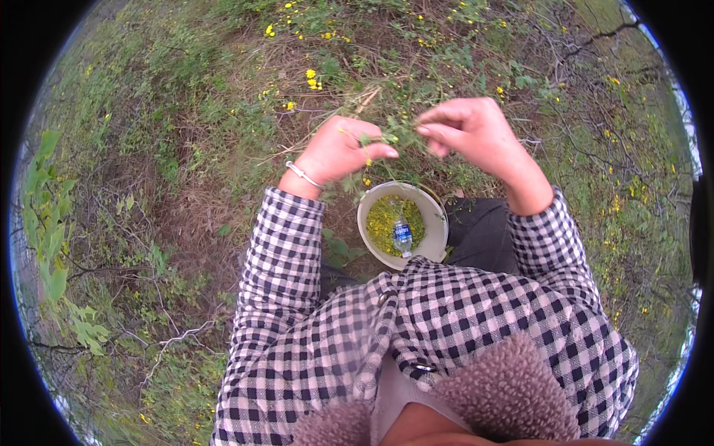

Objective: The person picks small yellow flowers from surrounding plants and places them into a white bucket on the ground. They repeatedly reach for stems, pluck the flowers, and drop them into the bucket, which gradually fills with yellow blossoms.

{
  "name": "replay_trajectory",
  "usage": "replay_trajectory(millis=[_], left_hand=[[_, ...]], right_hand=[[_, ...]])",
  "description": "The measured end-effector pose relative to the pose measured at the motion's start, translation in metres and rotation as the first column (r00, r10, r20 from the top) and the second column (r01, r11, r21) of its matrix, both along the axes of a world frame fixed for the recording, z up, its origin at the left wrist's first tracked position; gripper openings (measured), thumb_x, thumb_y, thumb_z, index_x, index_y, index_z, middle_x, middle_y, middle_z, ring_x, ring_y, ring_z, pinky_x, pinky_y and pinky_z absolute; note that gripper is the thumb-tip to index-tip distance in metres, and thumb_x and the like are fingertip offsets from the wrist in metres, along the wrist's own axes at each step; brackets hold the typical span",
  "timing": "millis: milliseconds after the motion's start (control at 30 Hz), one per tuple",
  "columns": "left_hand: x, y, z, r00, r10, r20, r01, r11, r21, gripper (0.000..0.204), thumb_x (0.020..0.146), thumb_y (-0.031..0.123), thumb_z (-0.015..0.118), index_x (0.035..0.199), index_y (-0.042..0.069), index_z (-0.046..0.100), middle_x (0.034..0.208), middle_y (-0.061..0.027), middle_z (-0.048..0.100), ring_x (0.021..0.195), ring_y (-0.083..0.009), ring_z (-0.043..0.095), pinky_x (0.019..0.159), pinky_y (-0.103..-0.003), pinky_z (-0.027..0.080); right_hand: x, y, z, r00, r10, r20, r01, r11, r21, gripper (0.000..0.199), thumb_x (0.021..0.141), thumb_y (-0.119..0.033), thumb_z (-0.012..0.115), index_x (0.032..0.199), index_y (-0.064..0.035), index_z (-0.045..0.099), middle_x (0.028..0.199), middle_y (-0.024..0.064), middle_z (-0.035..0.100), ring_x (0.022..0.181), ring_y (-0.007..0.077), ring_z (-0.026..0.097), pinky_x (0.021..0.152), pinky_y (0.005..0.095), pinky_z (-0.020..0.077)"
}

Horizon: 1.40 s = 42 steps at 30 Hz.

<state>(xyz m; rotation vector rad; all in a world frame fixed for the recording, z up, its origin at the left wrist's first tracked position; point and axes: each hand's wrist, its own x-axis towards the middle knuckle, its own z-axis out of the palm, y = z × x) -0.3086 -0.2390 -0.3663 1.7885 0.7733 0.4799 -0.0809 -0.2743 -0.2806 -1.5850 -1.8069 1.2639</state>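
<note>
My left hand (341,150) grips a thin green plant stem (387,137) with small leaves and yellow flowers; a silver bangle sits on that wrist. My right hand (472,132) pinches the same stem's right end between thumb and fingers. Both hands are raised over a pale round bucket (437,239) on the ground. The bucket holds a heap of picked yellow-green flowers (384,220) and a small plastic water bottle (402,236) lying on them. Checked black-and-white sleeves cover both forearms.
Grass, dry twigs and wild plants with yellow flowers (312,77) spread all around. Broad-leaved green shoots (46,215) grow at the left. Bare woody branches (587,52) run at the upper right. My dark trouser leg (480,234) is beside the bucket.
</note>
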Motion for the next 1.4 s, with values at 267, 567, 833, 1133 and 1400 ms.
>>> replay_trajectory(millis=[267,567,833,1133,1400], left_hand=[[-0.007,-0.021,-0.006,0.984,-0.167,-0.058,0.172,0.978,0.116,0.027,0.079,0.031,0.075,0.074,0.006,0.066,0.059,-0.0087,0.056,0.051,-0.0207,0.051,0.050,-0.034,0.041],[0.038,-0.091,-0.033,0.936,-0.352,0.024,0.347,0.931,0.115,0.020,0.078,0.028,0.070,0.074,0.009,0.065,0.064,-0.0141,0.060,0.063,-0.0340,0.060,0.058,-0.044,0.046],[0.052,-0.112,-0.047,0.918,-0.380,0.113,0.362,0.920,0.150,0.025,0.077,0.035,0.072,0.076,0.010,0.068,0.064,-0.0132,0.060,0.063,-0.0342,0.059,0.057,-0.044,0.045],[0.042,-0.125,-0.114,0.961,-0.214,0.174,0.129,0.908,0.399,0.047,0.084,0.051,0.054,0.075,0.009,0.072,0.074,-0.0127,0.068,0.070,-0.0339,0.064,0.068,-0.044,0.049],[0.029,-0.111,-0.050,0.867,-0.487,-0.103,0.498,0.847,0.186,0.044,0.078,0.045,0.065,0.106,0.011,0.066,0.104,-0.0130,0.066,0.096,-0.0333,0.062,0.086,-0.043,0.048]], right_hand=[[0.030,-0.026,0.042,0.969,0.249,0.000,-0.244,0.951,-0.192,0.016,0.089,-0.010,0.065,0.099,0.0015,0.071,0.076,0.0103,0.071,0.063,0.0110,0.069,0.053,0.0220,0.0562],[-0.040,-0.003,0.043,0.984,0.143,0.105,-0.152,0.985,0.083,0.017,0.092,-0.009,0.061,0.101,0.0009,0.070,0.079,0.0060,0.070,0.062,0.0084,0.066,0.048,0.0192,0.0511],[-0.145,0.135,-0.042,0.933,0.235,0.273,-0.297,0.931,0.213,0.027,0.093,-0.023,0.059,0.105,-0.0014,0.069,0.083,0.0072,0.070,0.069,0.0100,0.067,0.061,0.0253,0.0547],[-0.235,0.204,-0.281,0.261,0.631,0.731,-0.609,0.695,-0.382,0.031,0.078,-0.028,0.064,0.094,-0.0031,0.073,0.103,0.0163,0.069,0.094,0.0325,0.066,0.084,0.0402,0.0521],[-0.176,0.213,-0.218,0.884,-0.045,0.465,-0.004,0.995,0.104,0.023,0.088,-0.017,0.060,0.104,-0.0033,0.068,0.084,0.0121,0.071,0.070,0.0164,0.071,0.068,0.0301,0.0559]])
